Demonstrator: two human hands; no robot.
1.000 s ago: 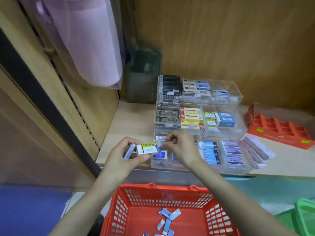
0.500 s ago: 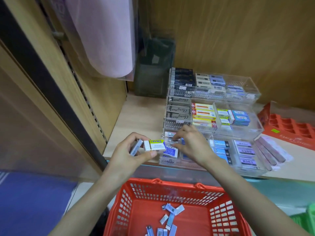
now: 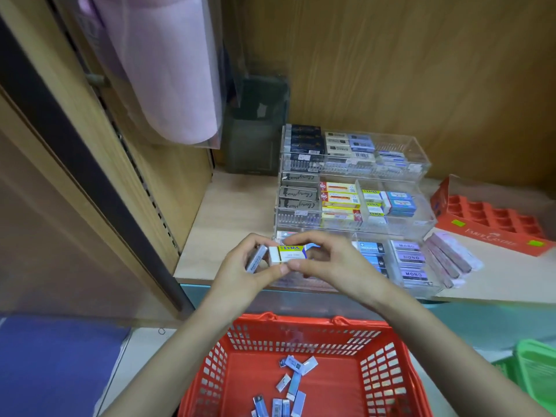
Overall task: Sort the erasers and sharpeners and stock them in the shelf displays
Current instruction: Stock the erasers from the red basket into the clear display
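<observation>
My left hand (image 3: 243, 272) grips a white eraser with a yellow LYRA sleeve (image 3: 288, 254) and a thin grey eraser (image 3: 256, 258) beside it. My right hand (image 3: 334, 263) has come up to the LYRA eraser, its thumb and forefinger pinching the eraser's right end. Both hands hover over the front left of a clear acrylic tiered display (image 3: 421, 173) filled with rows of boxed erasers. Below, a red basket (image 3: 388, 371) holds several loose small erasers (image 3: 293, 383).
An orange Faber-Castell tray (image 3: 493, 233) lies at the right on the wooden shelf (image 3: 228, 218). Several long pinkish packets (image 3: 451, 260) rest beside the display. A dark box (image 3: 255, 136) stands at the back left. A green basket (image 3: 535, 374) sits at the lower right.
My right hand has left the front display compartment and moved left onto the LYRA eraser held in my left hand. The camera has shifted slightly.
</observation>
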